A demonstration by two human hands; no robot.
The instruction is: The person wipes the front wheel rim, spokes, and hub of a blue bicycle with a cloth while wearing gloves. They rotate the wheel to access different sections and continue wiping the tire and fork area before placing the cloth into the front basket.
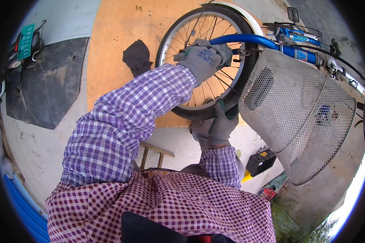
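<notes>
A blue bicycle lies tipped in front of me, its front wheel [178, 36] with silver spokes and a black tyre over an orange board. My left hand [202, 56], in a grey glove, reaches across the spokes and is closed around the blue fork [251, 39] near the hub. My right hand [222, 123], also gloved, grips the black tyre [198, 111] at the wheel's lower edge. A silver mesh basket [300, 113] hangs at the right of the wheel, close to my right hand. My sleeves are purple checked.
A dark rag [137, 56] lies on the orange board [117, 40] left of the wheel. A black rubber mat [48, 85] covers the concrete at left. A wooden stool [156, 154] is under me. A black and yellow box [260, 161] sits below the basket.
</notes>
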